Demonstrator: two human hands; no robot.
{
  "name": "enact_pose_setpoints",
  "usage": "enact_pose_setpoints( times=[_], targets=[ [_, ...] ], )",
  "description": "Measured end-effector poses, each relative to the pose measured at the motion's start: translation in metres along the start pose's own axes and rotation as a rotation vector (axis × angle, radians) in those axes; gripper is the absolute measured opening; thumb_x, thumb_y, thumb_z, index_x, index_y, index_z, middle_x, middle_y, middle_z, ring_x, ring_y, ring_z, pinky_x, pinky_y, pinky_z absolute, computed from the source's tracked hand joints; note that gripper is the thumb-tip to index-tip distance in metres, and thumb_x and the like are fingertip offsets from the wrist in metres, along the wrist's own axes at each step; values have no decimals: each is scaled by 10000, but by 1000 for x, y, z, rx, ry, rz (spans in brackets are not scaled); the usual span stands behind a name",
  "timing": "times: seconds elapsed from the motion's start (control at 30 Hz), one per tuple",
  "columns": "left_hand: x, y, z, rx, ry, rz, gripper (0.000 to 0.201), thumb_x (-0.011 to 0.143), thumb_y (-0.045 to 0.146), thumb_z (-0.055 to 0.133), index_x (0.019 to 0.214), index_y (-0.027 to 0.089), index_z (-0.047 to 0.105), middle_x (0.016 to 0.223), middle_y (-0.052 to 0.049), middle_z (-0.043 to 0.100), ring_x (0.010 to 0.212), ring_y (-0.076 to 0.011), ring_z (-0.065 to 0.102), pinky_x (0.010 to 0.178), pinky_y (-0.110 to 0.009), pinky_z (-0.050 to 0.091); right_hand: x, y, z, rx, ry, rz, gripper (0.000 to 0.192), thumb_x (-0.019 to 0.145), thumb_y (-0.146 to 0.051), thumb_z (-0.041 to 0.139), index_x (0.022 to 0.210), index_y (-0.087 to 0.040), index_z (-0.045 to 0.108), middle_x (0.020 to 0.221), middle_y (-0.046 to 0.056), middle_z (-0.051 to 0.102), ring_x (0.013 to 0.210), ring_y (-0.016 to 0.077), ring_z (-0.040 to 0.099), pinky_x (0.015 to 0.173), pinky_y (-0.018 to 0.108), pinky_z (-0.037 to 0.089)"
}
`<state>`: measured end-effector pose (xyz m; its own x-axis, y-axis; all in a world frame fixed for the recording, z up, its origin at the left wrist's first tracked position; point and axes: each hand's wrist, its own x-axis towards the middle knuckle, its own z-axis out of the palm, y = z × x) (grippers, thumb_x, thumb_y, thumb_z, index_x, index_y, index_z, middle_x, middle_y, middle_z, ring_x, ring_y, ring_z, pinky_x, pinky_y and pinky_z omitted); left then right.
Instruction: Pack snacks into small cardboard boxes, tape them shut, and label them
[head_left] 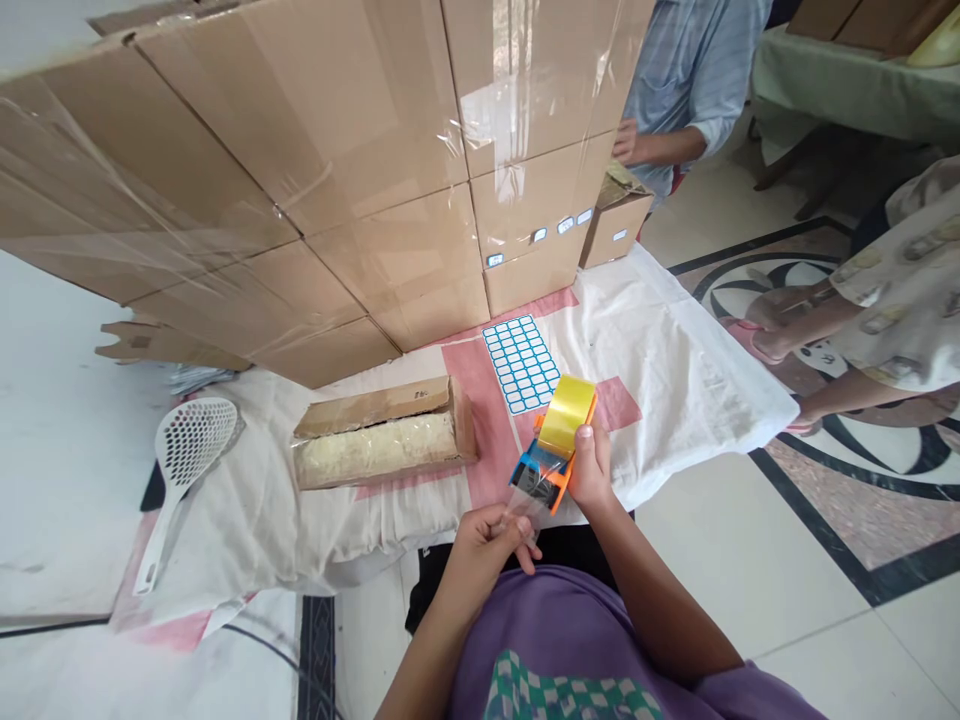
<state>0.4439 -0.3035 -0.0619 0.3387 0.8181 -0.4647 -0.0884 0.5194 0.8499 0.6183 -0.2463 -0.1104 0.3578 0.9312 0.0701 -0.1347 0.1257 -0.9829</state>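
Observation:
My right hand (592, 468) is closed around a tape dispenser (559, 487) with orange and blue parts, loaded with a yellow-looking roll of tape (568, 415). Between thumb and fingers, my left hand (491, 545) pinches the loose end of clear tape (525, 508) that runs from the dispenser. Both hands are close to my body at the table's near edge. Just beyond them lies a sheet of blue-edged labels (521, 362). To the left is a long, narrow cardboard box (382, 432), its open side showing a pale, film-covered filling.
Stacked, taped cartons (390, 250) form a wall along the table's back. A white slotted skimmer (191, 450) lies at the left on the tablecloth (645, 340). A smaller box (616, 228) stands at the back right, near a person in a blue shirt (690, 80). Another person's legs (817, 340) are at the right.

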Motion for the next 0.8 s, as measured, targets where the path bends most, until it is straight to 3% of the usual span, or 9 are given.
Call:
enact_pose_setpoints(
  times=[0.43,0.67,0.8],
  targets=[
    [2,-8,2,105,-9,128,515,800,643,721,645,152,697,539,-57,677,477,-131,568,574,-255,460,-25,-31,28,329,29,418,559,888,-756,512,922,-222,673,773,94,765,766,308,763,621,429,631],
    [2,-11,-8,132,6,168,504,823,625,710,686,140,701,596,-59,697,410,-80,480,497,-222,377,-23,-21,25,234,114,385,557,870,-752,580,975,-213,678,874,88,779,824,284,752,690,400,624],
    [-3,-12,-12,144,32,175,522,823,637,705,680,135,688,570,-52,678,403,-72,456,492,-220,350,-23,-26,25,166,98,323,551,874,-746,582,968,-211,676,899,83,769,813,271,734,686,380,600]
  ],
)
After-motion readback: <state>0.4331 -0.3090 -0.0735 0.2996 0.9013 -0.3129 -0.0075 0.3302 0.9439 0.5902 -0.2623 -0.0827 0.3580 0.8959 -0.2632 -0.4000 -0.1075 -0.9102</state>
